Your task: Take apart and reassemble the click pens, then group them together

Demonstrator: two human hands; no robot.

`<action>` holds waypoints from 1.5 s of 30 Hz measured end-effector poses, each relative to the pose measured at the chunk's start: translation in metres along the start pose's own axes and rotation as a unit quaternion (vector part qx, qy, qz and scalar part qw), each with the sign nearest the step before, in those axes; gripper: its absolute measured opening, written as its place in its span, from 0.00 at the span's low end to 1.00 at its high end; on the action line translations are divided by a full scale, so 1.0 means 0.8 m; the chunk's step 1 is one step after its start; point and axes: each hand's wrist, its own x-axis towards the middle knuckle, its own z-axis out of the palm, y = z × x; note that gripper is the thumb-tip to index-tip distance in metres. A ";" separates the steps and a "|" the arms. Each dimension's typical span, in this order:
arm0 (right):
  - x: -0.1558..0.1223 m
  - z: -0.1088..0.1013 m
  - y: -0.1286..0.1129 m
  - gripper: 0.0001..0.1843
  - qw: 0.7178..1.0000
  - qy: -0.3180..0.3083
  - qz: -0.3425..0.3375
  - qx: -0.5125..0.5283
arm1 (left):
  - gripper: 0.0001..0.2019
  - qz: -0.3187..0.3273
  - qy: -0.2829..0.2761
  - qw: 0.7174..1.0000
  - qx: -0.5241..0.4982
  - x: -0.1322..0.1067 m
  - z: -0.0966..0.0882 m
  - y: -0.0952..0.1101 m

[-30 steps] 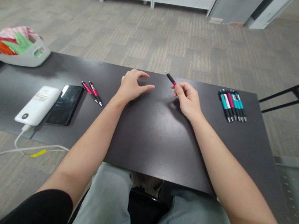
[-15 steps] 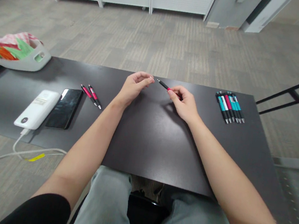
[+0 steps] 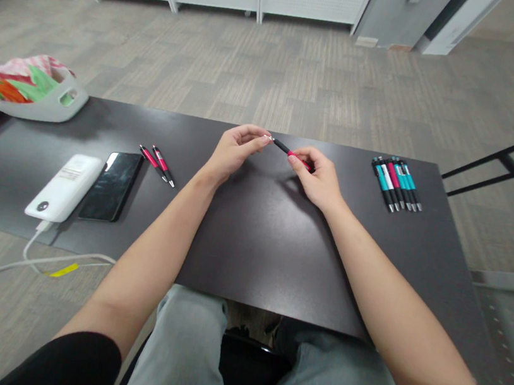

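Note:
My right hand [image 3: 319,177] is closed round a red and black pen [image 3: 286,151], held above the dark table [image 3: 250,242] with its tip pointing left. My left hand [image 3: 231,151] has its thumb and fingers pinched together at the pen's tip, touching it. Two more red pens [image 3: 158,163] lie side by side to the left of my left hand. A row of several teal and red pens [image 3: 396,183] lies to the right of my right hand.
A white power bank [image 3: 65,186] with a cable and a black phone [image 3: 112,185] lie at the left. A grey tray [image 3: 35,101] with coloured paper sits at the far left corner. Black metal bars [image 3: 505,160] stand to the right of the table.
My left hand lifted from the table and closed on the pen's tip. My right hand lowered the pen and swung its tip left toward the left hand.

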 end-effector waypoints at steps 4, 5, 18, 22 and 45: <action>0.000 0.000 0.002 0.25 1.000 0.005 0.002 0.000 | 0.28 -0.002 0.012 1.000 -0.005 0.001 0.000 -0.002; 0.000 0.000 0.002 0.24 1.000 0.004 0.002 0.000 | 0.28 0.001 0.008 1.000 -0.007 0.001 0.000 -0.002; -0.001 -0.003 -0.002 0.18 1.000 -0.007 -0.024 -0.014 | 0.31 0.011 -0.010 1.000 -0.002 -0.003 0.005 0.002; 0.000 -0.004 -0.002 0.22 0.999 -0.019 -0.019 -0.018 | 0.34 0.020 -0.012 1.000 -0.004 -0.003 0.005 0.001; -0.003 -0.003 -0.005 0.33 0.997 -0.068 -0.002 -0.022 | 0.38 0.044 -0.013 0.999 0.009 0.000 0.004 -0.006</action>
